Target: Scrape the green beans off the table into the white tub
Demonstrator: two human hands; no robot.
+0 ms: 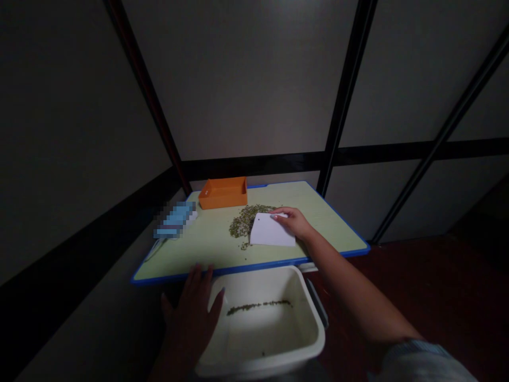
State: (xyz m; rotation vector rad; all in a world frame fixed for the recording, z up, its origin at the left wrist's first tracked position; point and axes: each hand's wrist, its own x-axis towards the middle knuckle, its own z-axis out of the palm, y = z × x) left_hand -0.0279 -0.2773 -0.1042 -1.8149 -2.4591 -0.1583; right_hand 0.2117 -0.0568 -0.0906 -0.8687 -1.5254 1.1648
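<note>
Perhaps green-brown grains [240, 222] on the blue-edged, pale-green table [202, 246] could be scattered if the thin white card [271, 232], pinched by the right hand [297, 223], is jerked, the left hand [193, 306] being splayed at a white plastic tub [274, 331]

Blue object [175, 220] was pixelated, details unreadable. White card [272, 232] hid some granules [244, 220]. Left hand [194, 305] covered part of bin [270, 331].
</note>
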